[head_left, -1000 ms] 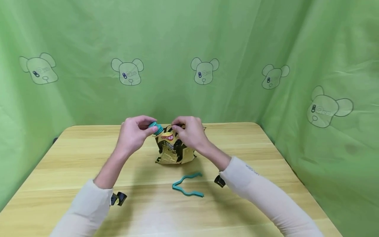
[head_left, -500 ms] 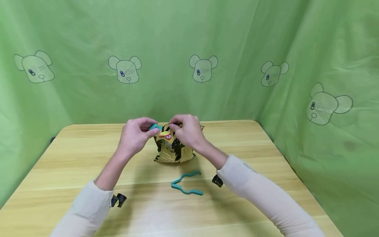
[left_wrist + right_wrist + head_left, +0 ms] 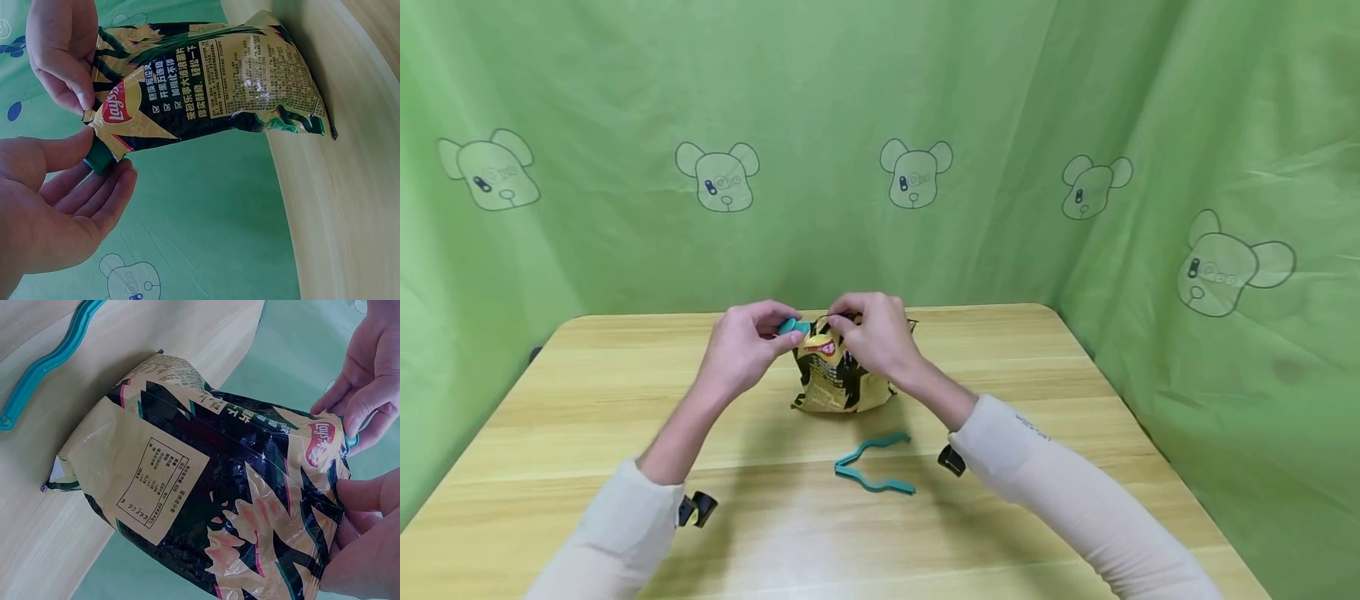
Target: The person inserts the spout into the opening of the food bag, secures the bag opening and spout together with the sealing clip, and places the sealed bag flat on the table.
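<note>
A gold and black Lay's chip bag [image 3: 835,387] stands upright on the table, its printed back [image 3: 244,75] plain in the left wrist view. My left hand [image 3: 737,346] pinches a small round teal cap-like piece [image 3: 793,326] between thumb and fingers at the bag's upper left corner. Part of this piece is hidden by my fingers and the bag. My right hand [image 3: 880,333] pinches the bag's top edge, thumb toward me. A teal V-shaped bag clip [image 3: 848,472] lies spread apart on the table in front of the bag.
The wooden table [image 3: 587,400] reaches back to a green curtain [image 3: 820,83] printed with bear outlines. More curtain hangs at both sides. Each wrist carries a small black camera mount, the left one [image 3: 703,508] low over the table.
The teal piece has tilted in my left hand, its ridged side showing less. My right hand has shifted slightly left along the bag's top edge. The clip lies as before.
</note>
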A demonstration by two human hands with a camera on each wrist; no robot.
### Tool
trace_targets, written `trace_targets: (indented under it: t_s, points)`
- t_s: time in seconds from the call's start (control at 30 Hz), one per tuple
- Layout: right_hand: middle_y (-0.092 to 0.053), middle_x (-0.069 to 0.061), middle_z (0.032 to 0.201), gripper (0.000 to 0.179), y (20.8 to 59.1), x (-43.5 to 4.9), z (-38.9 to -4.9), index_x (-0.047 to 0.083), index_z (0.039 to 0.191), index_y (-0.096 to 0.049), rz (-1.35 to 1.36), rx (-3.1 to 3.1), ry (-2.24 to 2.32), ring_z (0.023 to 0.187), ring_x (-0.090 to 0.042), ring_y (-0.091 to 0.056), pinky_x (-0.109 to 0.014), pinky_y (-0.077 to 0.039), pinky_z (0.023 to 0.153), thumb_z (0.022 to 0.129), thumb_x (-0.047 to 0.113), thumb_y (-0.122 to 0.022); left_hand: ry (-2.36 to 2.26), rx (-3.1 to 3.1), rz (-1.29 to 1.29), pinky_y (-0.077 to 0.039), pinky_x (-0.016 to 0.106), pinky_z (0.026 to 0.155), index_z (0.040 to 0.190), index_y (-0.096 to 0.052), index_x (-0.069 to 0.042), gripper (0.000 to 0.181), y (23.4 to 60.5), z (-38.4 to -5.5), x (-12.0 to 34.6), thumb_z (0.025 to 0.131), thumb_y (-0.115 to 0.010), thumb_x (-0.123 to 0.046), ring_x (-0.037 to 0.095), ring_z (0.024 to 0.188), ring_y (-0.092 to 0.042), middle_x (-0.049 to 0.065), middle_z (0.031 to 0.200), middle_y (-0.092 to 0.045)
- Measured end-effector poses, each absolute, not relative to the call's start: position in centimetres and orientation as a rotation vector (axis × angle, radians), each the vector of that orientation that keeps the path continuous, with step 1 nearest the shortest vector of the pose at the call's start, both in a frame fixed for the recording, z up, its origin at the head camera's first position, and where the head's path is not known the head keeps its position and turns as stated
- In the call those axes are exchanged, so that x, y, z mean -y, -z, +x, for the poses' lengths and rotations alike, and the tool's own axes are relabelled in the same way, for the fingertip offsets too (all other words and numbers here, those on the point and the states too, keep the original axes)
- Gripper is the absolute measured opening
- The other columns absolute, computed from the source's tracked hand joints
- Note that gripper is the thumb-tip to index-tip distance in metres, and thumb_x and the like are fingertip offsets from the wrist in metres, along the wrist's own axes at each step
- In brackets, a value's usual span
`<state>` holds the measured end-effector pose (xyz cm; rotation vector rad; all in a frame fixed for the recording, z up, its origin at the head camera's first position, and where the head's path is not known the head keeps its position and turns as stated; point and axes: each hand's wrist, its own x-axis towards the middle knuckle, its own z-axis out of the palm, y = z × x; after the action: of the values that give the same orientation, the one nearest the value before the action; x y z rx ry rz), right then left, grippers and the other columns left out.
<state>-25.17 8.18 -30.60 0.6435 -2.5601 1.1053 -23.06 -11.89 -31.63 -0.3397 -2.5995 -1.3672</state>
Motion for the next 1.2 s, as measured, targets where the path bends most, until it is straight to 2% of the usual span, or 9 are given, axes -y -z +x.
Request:
trace_targets:
  t_s: [0.37,0.6,0.7,0.9,1.03,1.2]
  points:
    - [-0.078,-0.004,0.095,0.011,30.8,-8.4,-25.5,0.009,0.097,-0.079,0.652,2.539,-1.102,0.077,-0.014,-0.070,-0.029,-0.058,0.070,0.096,0.009,-0.068,1.527,2.616,-0.288,-0.058,0.044,0.094,0.132,-0.064,-0.007,0.045,32.4,-23.2,12.9,0.091,-0.078,-0.018,0.029,0.112,-0.071,0.014,0.122,-0.073]
    - [-0.078,-0.005,0.096,0.012,30.6,-8.5,-25.4,0.009,0.100,-0.079,0.646,2.548,-1.131,0.074,-0.015,-0.070,-0.028,-0.058,0.069,0.097,0.008,-0.067,1.525,2.664,-0.239,-0.057,0.043,0.095,0.131,-0.063,-0.004,0.042,33.6,-22.7,14.1,0.093,-0.075,-0.017,0.030,0.111,-0.070,0.015,0.120,-0.073]
    - [-0.078,-0.006,0.097,0.012,30.6,-8.5,-25.4,0.008,0.100,-0.078,0.649,2.546,-1.143,0.073,-0.016,-0.070,-0.028,-0.058,0.069,0.097,0.008,-0.067,1.585,2.677,-0.205,-0.057,0.043,0.097,0.130,-0.063,-0.003,0.041,34.7,-22.4,14.5,0.093,-0.075,-0.017,0.029,0.111,-0.070,0.014,0.119,-0.073]
    - [-0.078,-0.007,0.097,0.012,30.7,-8.7,-25.6,0.007,0.101,-0.078,0.652,2.543,-1.154,0.072,-0.015,-0.070,-0.027,-0.059,0.068,0.096,0.008,-0.067,1.917,2.633,-0.062,-0.049,0.047,0.108,0.133,-0.059,-0.005,0.045,38.1,-21.5,13.8,0.093,-0.074,-0.020,0.030,0.114,-0.067,0.014,0.124,-0.070]
    - [-0.078,-0.007,0.097,0.012,30.8,-8.7,-25.7,0.007,0.102,-0.078,0.650,2.544,-1.152,0.072,-0.014,-0.070,-0.026,-0.058,0.068,0.096,0.008,-0.068,2.102,2.614,-0.031,-0.048,0.049,0.108,0.130,-0.062,-0.003,0.041,40.4,-21.0,12.4,0.093,-0.072,-0.017,0.033,0.112,-0.067,0.016,0.122,-0.069]
    - [-0.078,-0.007,0.098,0.012,30.7,-8.6,-25.8,0.007,0.102,-0.078,0.646,2.548,-1.160,0.071,-0.015,-0.070,-0.027,-0.059,0.068,0.096,0.008,-0.068,2.280,2.619,-0.120,-0.052,0.048,0.104,0.126,-0.064,0.000,0.036,42.2,-20.5,10.5,0.093,-0.070,-0.013,0.034,0.110,-0.069,0.020,0.122,-0.069]
